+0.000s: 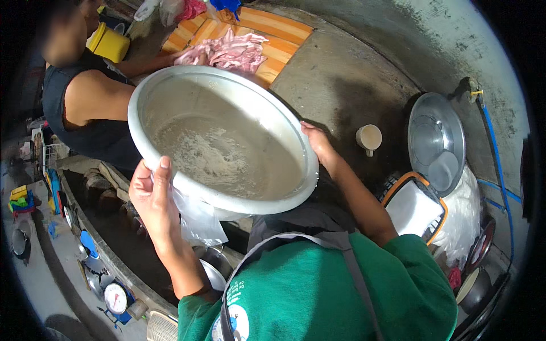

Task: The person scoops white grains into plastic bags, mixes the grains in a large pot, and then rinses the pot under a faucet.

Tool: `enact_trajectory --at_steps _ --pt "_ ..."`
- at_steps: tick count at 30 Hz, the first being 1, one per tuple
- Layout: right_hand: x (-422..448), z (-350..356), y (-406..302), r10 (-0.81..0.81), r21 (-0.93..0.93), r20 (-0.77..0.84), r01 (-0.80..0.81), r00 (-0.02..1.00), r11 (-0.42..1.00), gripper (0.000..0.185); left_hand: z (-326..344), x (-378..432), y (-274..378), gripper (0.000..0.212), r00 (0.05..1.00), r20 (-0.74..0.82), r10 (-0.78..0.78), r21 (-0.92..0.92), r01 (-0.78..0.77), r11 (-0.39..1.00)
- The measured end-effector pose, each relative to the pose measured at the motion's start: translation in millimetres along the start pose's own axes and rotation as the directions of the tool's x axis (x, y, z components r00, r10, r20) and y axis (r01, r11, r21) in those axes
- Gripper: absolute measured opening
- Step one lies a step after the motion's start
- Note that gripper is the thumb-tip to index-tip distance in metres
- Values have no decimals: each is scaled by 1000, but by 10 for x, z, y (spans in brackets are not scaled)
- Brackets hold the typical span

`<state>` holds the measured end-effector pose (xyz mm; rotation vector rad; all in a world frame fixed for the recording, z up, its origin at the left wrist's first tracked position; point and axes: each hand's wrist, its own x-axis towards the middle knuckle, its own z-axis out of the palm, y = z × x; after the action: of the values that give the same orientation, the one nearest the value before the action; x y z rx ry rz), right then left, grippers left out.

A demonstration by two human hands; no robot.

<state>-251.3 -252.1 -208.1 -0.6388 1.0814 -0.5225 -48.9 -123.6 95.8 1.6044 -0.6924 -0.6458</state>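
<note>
A large round metal basin (pixel 226 145) is held tilted in front of my body, with a pale, powdery or cloudy residue spread over its bottom. My left hand (pixel 151 187) grips the rim at the lower left, thumb on top, with a clear plastic bag (pixel 200 219) hanging just beside it. On the opposite side, my right hand (pixel 315 138) holds the rim, its fingers partly hidden. Beyond the basin, strips of pale pink raw meat or skin (pixel 239 51) lie on a striped wooden board (pixel 283 42), where a co-worker's hands touch them.
A co-worker (pixel 96 98) is close at the left. To the right are a cream mug (pixel 369 136), a wide metal basin (pixel 435 128) leaning by the wall and an orange-rimmed basket (pixel 413 204). A dial scale (pixel 116 298) stands at the lower left.
</note>
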Motion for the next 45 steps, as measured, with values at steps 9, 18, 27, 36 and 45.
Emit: enact_trajectory --at_steps 9,18,27,36,45 --pt "-46 251 246 86 -122 34 -81 996 989 38 21 205 99 12 996 -79 45 123 -35 992" --pt "2 249 269 107 -165 63 -96 992 982 39 7 238 137 15 998 -49 51 171 -41 984" --pt "218 220 560 72 -135 113 -57 991 989 33 55 352 91 13 997 -68 31 200 -17 980" --pt "8 332 299 184 -41 207 -180 961 983 33 109 442 62 13 999 -5 44 176 -43 983" --pt "-98 390 114 237 -36 188 -234 953 972 42 184 450 120 13 999 -7 51 184 -49 982"
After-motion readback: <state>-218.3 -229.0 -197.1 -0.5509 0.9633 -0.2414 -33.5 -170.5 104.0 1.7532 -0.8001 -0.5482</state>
